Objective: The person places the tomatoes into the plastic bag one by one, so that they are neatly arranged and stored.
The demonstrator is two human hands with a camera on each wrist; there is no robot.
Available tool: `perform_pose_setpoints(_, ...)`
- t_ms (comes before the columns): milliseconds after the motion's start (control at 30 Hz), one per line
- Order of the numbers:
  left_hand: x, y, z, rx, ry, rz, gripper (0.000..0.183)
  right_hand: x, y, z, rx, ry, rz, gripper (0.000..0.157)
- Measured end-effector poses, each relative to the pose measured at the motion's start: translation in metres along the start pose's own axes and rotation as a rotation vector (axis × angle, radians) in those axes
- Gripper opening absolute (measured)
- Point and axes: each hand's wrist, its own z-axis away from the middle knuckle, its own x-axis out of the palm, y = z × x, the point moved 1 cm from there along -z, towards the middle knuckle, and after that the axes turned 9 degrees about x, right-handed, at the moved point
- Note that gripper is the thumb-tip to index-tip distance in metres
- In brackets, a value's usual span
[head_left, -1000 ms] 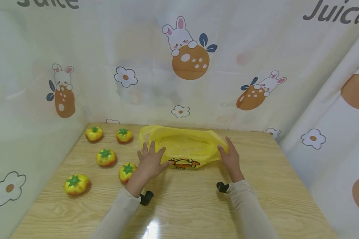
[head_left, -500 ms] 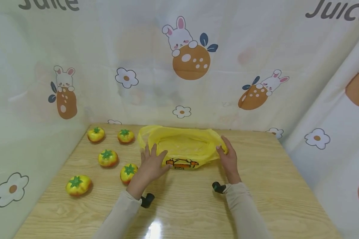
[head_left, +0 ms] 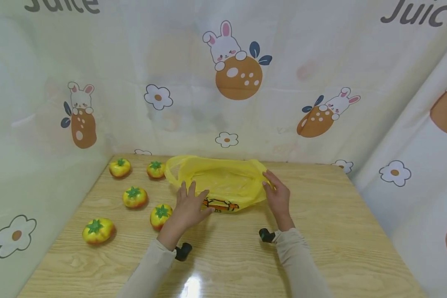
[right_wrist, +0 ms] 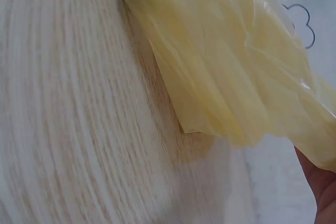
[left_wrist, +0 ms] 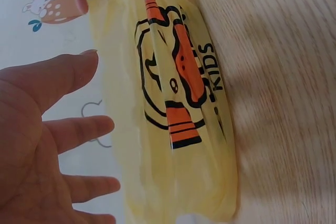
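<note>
Spreading the left hand (head_left: 188, 210) wide, fingers apart, just before the bag (head_left: 225, 184); pinching the bag's right rim with the right hand (head_left: 278, 196). Could knock the closest fruit (head_left: 160, 216), front-left of the bag, with a careless left-hand sweep; could collapse the bag's mouth, with thin plastic gripped at only one side. Counting near to far: two fruits front-left of the bag, two hands, one bag upright on one table (head_left: 320, 248), one fruit left, two back-left.
</note>
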Motion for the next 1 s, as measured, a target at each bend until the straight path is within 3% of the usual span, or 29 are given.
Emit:
perform_pose_setpoints(133,0.002,-0.002,0.001,0.0,-0.006,0.002,0.06,0.0,-0.01,0.003,-0.082,0.015,0.032,0.033)
perform_pose_setpoints(300,0.004,-0.004,0.002,-0.007,-0.012,0.005,0.06,-0.001,-0.018,0.005,-0.123,0.021,0.039,0.033)
perform_pose_setpoints(733,0.004,-0.02,0.017,-0.025,0.023,0.021,0.06,-0.005,-0.016,0.012,-0.109,-0.024,0.038,0.029)
perform_pose_setpoints(1000,-0.002,-0.035,0.029,-0.018,0.079,0.044,0.058,-0.006,-0.016,0.014,-0.098,-0.028,0.039,0.029)
